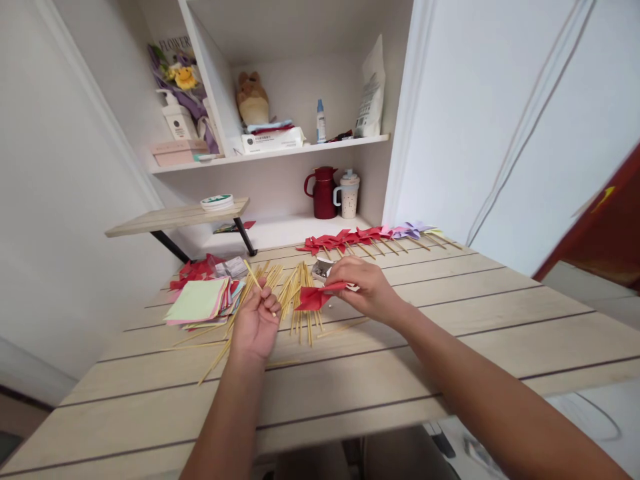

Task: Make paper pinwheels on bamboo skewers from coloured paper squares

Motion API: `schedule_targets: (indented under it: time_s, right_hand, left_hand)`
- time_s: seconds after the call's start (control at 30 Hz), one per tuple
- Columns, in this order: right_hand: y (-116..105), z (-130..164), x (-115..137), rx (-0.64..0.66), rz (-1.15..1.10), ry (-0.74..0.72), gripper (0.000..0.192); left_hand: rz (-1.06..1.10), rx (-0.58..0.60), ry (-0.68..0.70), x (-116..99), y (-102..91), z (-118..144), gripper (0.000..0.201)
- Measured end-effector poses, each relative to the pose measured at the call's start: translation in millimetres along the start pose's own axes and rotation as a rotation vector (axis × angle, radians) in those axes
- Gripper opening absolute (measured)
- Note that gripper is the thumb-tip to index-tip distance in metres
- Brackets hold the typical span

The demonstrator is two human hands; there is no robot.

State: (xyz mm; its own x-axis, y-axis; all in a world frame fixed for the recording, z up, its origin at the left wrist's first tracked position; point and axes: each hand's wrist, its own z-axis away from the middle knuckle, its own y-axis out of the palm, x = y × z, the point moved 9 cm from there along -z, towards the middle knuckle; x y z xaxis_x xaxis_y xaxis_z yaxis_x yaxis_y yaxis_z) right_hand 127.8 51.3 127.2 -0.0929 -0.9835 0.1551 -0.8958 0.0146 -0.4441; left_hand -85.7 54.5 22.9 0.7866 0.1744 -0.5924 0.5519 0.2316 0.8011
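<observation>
small tin: I see only a sliver; my right hand covers most of it, contents too small to tell.
red paper: its right end is hidden under my right fingers.
stick: lower part hidden inside my left hand.
box on shelf: print too small to read.
both forearms: cut off by the bottom edge.
</observation>
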Motion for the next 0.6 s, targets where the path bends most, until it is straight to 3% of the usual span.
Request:
schedule_targets:
  time_s: [0.23,0.37,0.47,0.6]
  right_hand:
    - [-0.9,2.6,-3.0,0.011,-0.003,0.020,0.009]
    - [1.2,3.9,-4.8,0.024,0.013,0.040,0.008]
    - [2.1,3.3,-4.2,0.027,0.019,0.038,0.008]
    - [0.0,2.1,-3.0,0.014,0.043,0.027,0.009]
  left_hand:
    - [0.081,0.016,-0.011,-0.9,4.2,2.7,0.014]
    - [-0.003,0.058,0.018,-2.6,12.3,7.3,0.011]
    - [-0.200,0.024,0.197,-14.0,11.6,11.4,0.009]
    - [-0.435,-0.123,0.617,-46.0,8.2,29.4,0.023]
